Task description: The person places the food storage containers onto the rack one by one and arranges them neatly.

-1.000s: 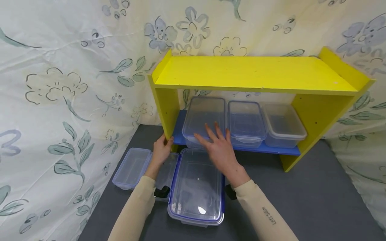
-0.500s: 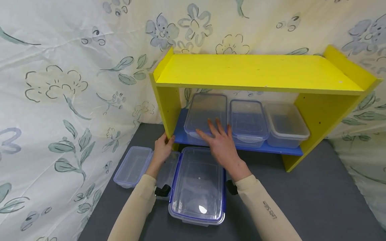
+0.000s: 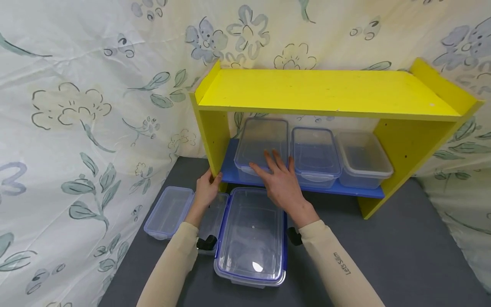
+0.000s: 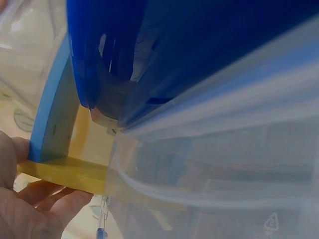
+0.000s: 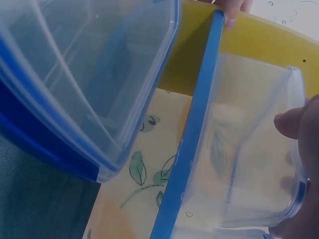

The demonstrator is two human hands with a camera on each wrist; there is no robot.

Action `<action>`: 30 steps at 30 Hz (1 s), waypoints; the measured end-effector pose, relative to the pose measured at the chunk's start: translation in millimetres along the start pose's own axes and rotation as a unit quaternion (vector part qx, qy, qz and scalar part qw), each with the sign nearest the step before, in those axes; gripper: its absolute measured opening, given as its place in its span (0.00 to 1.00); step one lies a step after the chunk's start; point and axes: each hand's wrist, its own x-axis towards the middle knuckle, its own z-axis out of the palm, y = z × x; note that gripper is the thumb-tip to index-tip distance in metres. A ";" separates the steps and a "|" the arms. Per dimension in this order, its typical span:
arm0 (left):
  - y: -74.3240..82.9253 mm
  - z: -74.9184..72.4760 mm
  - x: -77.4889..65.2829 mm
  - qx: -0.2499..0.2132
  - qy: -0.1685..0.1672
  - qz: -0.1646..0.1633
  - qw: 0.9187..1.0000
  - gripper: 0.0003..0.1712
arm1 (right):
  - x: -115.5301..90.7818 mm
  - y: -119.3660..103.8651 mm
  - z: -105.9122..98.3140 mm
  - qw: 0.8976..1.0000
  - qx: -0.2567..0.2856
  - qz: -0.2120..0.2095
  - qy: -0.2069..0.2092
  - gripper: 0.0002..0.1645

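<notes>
In the centre of the head view, the person's right hand (image 3: pixel 284 191) rests, fingers spread and nearly straight, on the large clear plastic rectangular container with a blue rim (image 3: pixel 262 136), which sits at the left end of the blue wooden board (image 3: pixel 229 164). Left of centre, the left hand (image 3: pixel 206 189) pinches the lower front corner of the yellow wooden shelf unit (image 3: pixel 326 91) between thumb and fingers. At lower centre, a clear blue-edged lidded box (image 3: pixel 251 243) lies on the dark grey bench (image 3: pixel 383 256).

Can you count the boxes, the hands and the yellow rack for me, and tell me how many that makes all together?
Boxes: 6 in view (3 on the blue shelf, 3 on the table)
Hands: 2
Rack: 1
Total: 9
</notes>
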 end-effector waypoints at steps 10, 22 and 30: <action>0.9 -0.5 0.5 0.007 -0.003 0.004 1.000 0.11 | -2.2 0.3 1.0 1.000 -0.012 -0.006 -0.009 0.38; -0.9 0.2 1.1 0.005 -0.002 0.009 1.000 0.10 | -19.3 -15.0 1.4 0.991 0.078 0.007 0.110 0.38; -1.4 0.4 -0.3 0.011 0.002 0.006 1.000 0.11 | -37.7 -23.6 -8.3 0.977 0.132 0.026 0.166 0.35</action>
